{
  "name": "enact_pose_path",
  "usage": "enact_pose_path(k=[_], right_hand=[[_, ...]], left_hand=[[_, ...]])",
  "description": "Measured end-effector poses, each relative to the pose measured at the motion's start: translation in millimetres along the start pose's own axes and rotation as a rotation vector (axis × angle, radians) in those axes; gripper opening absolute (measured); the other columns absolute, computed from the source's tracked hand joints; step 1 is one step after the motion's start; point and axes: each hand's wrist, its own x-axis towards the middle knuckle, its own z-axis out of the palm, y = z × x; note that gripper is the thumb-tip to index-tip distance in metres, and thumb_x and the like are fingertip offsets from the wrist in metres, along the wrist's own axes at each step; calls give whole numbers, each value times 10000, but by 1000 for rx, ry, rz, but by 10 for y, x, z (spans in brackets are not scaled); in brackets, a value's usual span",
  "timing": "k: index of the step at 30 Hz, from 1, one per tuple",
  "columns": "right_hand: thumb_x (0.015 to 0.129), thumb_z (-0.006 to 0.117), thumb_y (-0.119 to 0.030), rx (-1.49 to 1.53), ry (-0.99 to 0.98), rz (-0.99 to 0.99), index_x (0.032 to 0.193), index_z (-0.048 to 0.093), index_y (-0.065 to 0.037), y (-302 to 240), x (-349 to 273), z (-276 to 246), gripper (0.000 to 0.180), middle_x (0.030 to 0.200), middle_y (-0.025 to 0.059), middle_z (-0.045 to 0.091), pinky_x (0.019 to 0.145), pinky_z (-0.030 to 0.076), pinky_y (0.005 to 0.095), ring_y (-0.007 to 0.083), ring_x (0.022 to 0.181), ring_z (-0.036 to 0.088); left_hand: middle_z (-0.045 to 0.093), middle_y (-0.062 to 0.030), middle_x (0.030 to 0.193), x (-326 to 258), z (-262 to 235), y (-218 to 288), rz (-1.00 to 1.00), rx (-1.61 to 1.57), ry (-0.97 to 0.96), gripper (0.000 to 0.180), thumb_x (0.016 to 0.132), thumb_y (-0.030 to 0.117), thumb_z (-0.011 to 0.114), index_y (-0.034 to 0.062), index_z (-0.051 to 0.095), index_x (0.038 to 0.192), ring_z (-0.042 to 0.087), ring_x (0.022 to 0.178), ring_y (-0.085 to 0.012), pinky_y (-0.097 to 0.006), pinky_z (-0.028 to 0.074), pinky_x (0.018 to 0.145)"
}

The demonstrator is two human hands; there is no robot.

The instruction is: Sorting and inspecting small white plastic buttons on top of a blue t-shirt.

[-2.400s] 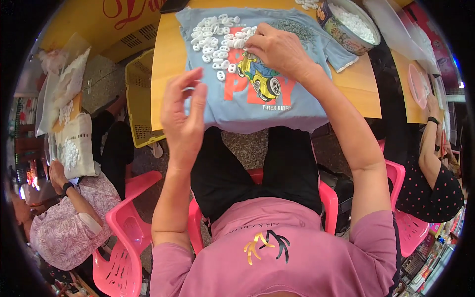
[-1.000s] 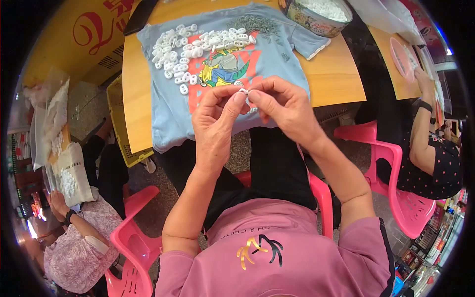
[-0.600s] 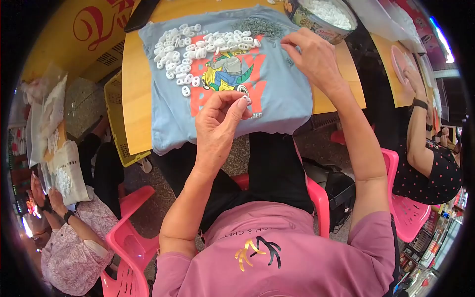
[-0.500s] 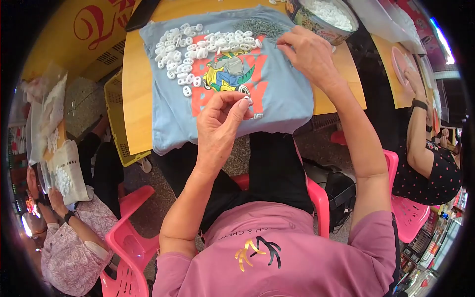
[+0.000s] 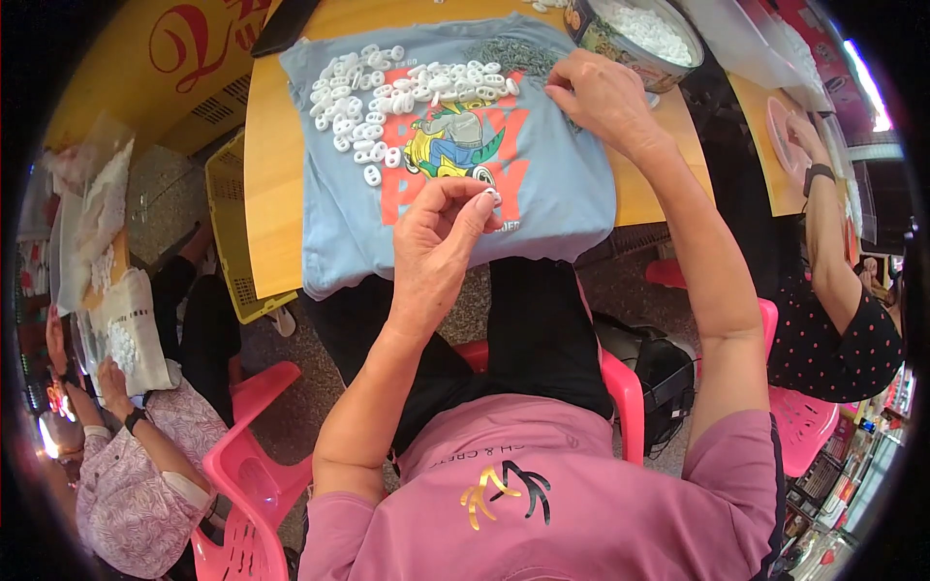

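- Far left: a co-worker's hand (image 5: pixel 113 382), dark band at the wrist, lay near a heap of small white bits (image 5: pixel 121 347) on a cream cloth (image 5: pixel 136 310).
- Pink chair (image 5: pixel 254 455) with a slotted seat stood just beyond my left elbow.
- Yellow crate (image 5: pixel 228 218) stood low, beside the left edge of my table (image 5: pixel 266 203).
- Blue T-shirt (image 5: pixel 567 189) was spread over the table, its near edge hanging toward my lap; colourful print of a rider in the middle.
- White oval pieces (image 5: pixel 385 104), each with two holes where I could see the face, lay clustered on the upper left of the shirt, a band of them running right above the print.
- My left hand (image 5: pixel 441 232) was raised over the near part of the shirt, thumb and forefinger pinching a small white piece (image 5: pixel 494 196).
- Thin dark green bits (image 5: pixel 509 55) lay scattered on the shirt's upper right.
- My right hand (image 5: pixel 603 102) was at the lower right of those bits, fingers bent, thumb near forefinger; could not tell whether anything was between the tips.
- Round tin (image 5: pixel 593 37), filled with white pieces, stood just beyond my right hand.
- Far right: another co-worker's hand (image 5: pixel 802 137) was at a pink tray (image 5: pixel 778 136).
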Motion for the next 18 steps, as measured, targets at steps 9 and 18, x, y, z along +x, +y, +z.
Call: enact_pose_path(k=[9,18], right_hand=[[835,637,-156,126,8,-288,876,631,-40,118,-19,-21,123,893,97,623,762,488,396,304,874,616],[841,628,-142,88,-2,-332,863,617,-20,83,6,3,124,892,115,608,761,477,408,331,891,595]], left_hand=[[658,-46,905,6,-5,-2,3,2,-3,154,930,104,626,-7,621,1036,629,804,-110,-250,497,757],[637,-38,929,11,-19,-19,-7,6,-29,159,936,95,619,-14,599,1050,623,821,-101,-246,514,762]])
